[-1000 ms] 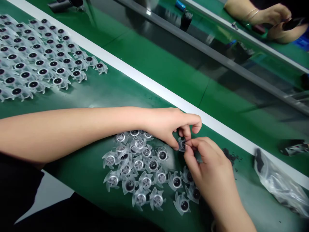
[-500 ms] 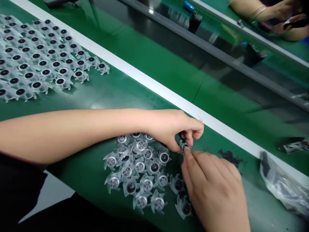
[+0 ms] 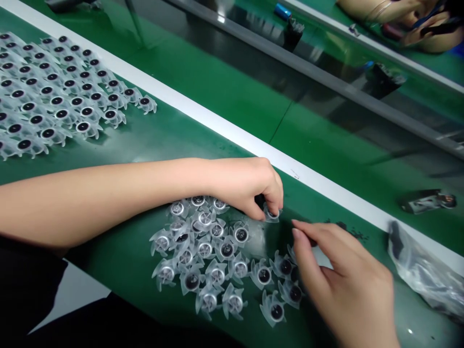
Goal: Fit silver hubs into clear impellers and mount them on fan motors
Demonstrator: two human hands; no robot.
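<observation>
My left hand (image 3: 246, 186) reaches in from the left, its fingers shut on a small translucent plastic fan impeller (image 3: 271, 215) with a dark hub, partly hidden by the fingertips. Just below that hand lies a loose cluster of similar impellers (image 3: 205, 249) on the green conveyor belt (image 3: 119, 256), some touching or overlapping. My right hand (image 3: 344, 275) is lower right, open, with its fingers apart and nothing in them. Its fingertips are close to the impellers at the cluster's right side. A neater group of impellers (image 3: 54, 92) with black centres lies at the upper left.
A white strip (image 3: 217, 126) runs diagonally across the belt, with a second green belt beyond it. Black granules (image 3: 348, 227) lie near a clear plastic bag (image 3: 420, 275) at right. A co-worker's hands (image 3: 424, 26) work at the top right.
My right hand has let go of the impeller and moved right and down, its fingers spreading apart. My left hand keeps the impeller and has shifted slightly left and down.
</observation>
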